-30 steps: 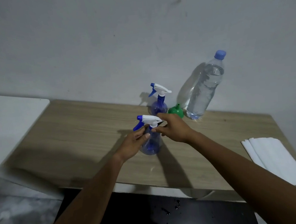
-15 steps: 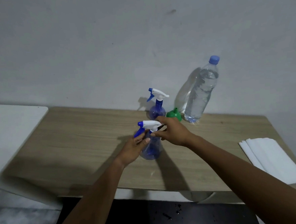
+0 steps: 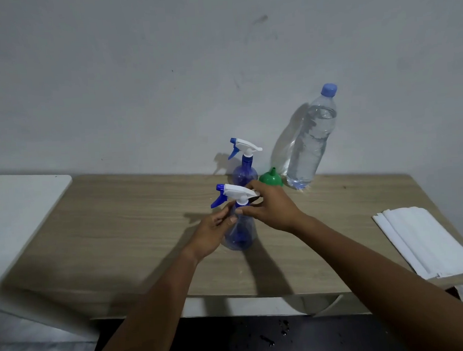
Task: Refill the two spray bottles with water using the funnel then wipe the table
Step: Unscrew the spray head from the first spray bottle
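A blue see-through spray bottle (image 3: 241,235) stands on the wooden table (image 3: 119,238), near its middle. My left hand (image 3: 212,231) grips its body from the left. My right hand (image 3: 271,208) pinches its neck just under the white and blue trigger head (image 3: 234,193). A second spray bottle (image 3: 244,163) stands behind it near the wall. Beside that sits a green funnel (image 3: 271,178), spout up. To the funnel's right stands a tall clear water bottle (image 3: 310,145) with a blue cap, nearly full.
A folded white cloth (image 3: 426,241) lies at the table's right front corner. A white surface (image 3: 14,215) adjoins the table on the left. The wall runs right behind the bottles. Dark floor with water drops (image 3: 277,334) shows below the table's front edge.
Both hands have stayed on the near spray bottle. The camera view has tilted slightly, so the scene sits a little lower in the frame.
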The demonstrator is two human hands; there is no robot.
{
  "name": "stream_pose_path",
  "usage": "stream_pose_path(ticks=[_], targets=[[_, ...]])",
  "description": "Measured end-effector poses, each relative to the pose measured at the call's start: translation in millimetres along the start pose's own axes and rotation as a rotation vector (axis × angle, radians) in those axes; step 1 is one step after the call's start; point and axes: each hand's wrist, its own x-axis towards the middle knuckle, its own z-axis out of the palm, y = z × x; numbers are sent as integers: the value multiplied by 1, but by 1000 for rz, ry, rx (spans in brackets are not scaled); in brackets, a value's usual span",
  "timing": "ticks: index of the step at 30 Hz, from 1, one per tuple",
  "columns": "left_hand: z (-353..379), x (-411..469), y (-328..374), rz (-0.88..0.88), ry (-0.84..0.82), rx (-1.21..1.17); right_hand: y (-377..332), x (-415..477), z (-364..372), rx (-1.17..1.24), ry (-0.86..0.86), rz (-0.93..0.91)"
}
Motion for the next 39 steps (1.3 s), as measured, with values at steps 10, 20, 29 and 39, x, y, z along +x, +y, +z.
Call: stream_pose_path(ticks=[10,20,29,39], targets=[[-1,2,-3,29,-17,-31,7,-2,-6,148,-97,48],[-2,4,-5,11,-14,-39,4,-1,5,58,20,-7],[-1,3,-3,20,-10,-37,8,-5,-3,174,-91,63],[1,2,-4,22,9,-32,4,-4,8,124,48,75]])
